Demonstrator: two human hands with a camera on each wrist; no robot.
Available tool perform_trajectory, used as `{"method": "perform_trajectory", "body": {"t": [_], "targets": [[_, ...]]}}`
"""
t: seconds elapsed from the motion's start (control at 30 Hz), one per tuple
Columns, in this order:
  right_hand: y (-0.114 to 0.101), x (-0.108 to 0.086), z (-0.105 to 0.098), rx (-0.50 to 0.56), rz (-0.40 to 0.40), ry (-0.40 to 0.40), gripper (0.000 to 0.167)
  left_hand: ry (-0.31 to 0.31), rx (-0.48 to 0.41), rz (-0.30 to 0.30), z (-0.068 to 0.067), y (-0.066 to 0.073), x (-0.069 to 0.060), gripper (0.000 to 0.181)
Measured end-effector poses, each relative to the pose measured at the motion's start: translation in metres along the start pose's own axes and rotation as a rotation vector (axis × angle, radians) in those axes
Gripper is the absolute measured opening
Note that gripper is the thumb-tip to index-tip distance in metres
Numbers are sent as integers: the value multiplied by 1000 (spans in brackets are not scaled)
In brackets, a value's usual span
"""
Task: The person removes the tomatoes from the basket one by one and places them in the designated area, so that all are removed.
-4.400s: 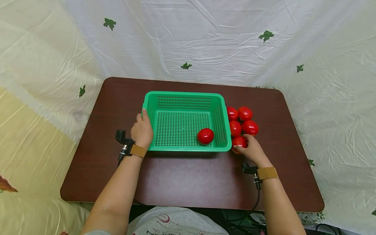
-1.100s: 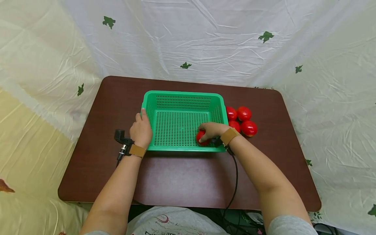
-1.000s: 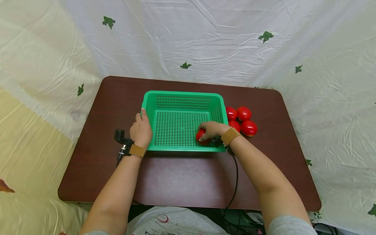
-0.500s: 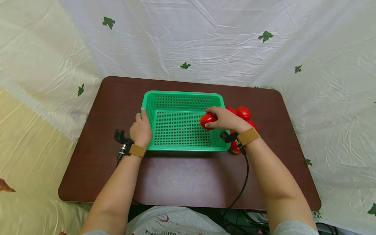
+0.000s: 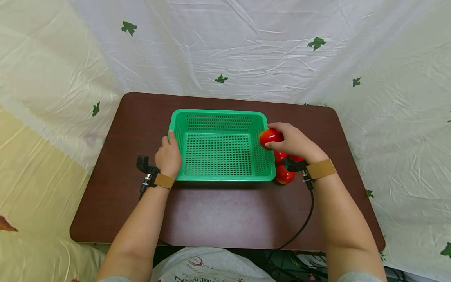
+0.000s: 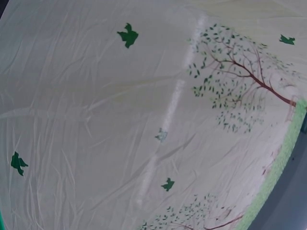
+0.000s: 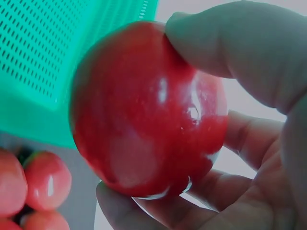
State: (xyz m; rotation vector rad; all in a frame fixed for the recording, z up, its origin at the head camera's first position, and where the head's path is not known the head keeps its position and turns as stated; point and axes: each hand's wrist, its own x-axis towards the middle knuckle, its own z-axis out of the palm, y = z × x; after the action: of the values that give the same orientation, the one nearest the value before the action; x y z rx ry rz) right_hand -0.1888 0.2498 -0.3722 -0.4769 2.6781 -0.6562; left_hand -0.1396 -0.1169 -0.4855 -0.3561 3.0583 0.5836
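My right hand (image 5: 296, 141) holds a shiny red tomato (image 5: 270, 138) with a yellowish patch, above the right rim of a green perforated basket (image 5: 218, 178). In the right wrist view, thumb and fingers curl round the tomato (image 7: 144, 110), with the basket's corner (image 7: 29, 120) beyond it. More tomatoes lie on the table against the basket's right side; a front one (image 5: 284, 174) shows fully, while the hand and wrist camera partly cover others. My left hand (image 5: 169, 158) rests at the basket's left rim, its index finger straight along the edge; its thumb is hidden.
The brown table (image 5: 218, 215) has rounded corners. White cloth (image 5: 225, 47) with green leaf prints hangs behind and at the sides. A black cable (image 5: 299, 231) runs from the right wrist camera over the table's front edge. The left wrist view shows only patterned cloth (image 6: 96, 143) and a green sliver.
My right hand has lifted the tomato from the basket floor and carried it up and right to the rim. The left hand and basket have stayed in place.
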Motion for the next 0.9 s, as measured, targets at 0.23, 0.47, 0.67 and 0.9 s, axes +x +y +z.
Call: {"method": "perform_trajectory", "body": {"t": [0.23, 0.47, 0.67, 0.9], "targets": [[19, -20, -14, 23, 48, 52, 63, -4, 5, -4, 0, 1, -1, 70], [47, -41, -19, 47, 120, 70, 69, -5, 5, -5, 0, 1, -1, 70], [69, -57, -17, 64, 192, 82, 75, 4, 7, -4, 0, 1, 0, 68], [99, -69, -7, 79, 286, 76, 80, 8, 9, -4, -1, 1, -1, 67]]}}
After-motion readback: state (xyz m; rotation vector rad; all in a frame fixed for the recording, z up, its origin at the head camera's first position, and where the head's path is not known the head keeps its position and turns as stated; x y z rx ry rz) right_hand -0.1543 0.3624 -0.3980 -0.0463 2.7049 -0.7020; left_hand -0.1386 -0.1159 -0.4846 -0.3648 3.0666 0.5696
